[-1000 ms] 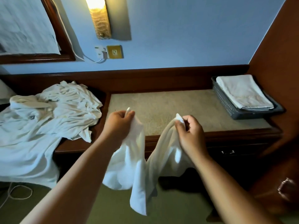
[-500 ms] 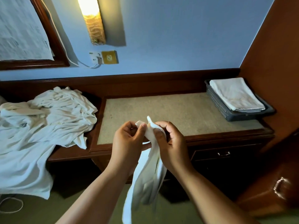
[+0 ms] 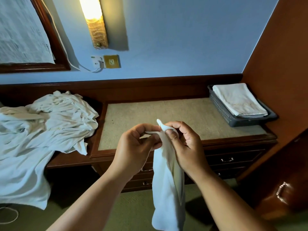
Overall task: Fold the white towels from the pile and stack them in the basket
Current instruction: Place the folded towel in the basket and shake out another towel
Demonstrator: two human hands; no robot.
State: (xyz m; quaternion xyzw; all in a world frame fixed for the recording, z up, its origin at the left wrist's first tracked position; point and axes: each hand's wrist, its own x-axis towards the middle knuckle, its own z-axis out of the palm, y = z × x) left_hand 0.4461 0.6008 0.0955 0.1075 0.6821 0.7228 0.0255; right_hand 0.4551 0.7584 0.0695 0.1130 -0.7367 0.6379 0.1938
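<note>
Pinching at fingertip level: left hand and right hand each nip a top corner of the limp white cloth towel, corners brought together. The rest hangs doubled in front of the desk, above the floor. It is not on the desk and not in the basket yet. — me

What goes wrong first, you reckon? — other

The corners, I'd say. Only a small tip of cloth sits between fingers and thumbs. If one hand lets go to regrip, that corner could drop and the fold falls open. The hanging edges don't look matched either, so the fold may come out skewed unless it gets laid flat. — me

Anything to snag on? — other

Brass drawer handles sit just behind the hanging cloth. A swing upward close to the drawer fronts might catch a hem. The raised wooden lip along the desk front could drag it too. — me

Room to work? — other

Beige inlaid top of the dark wooden desk lies just beyond the hands, a wide stretch showing. Crumpled pile of white towels covers the left end and spills off the front edge. Dark grey plastic mesh basket stands at the far right, hard by the brown side panel, with flat folded white towels in it. Approach to the basket is open from the left only. — me
</note>
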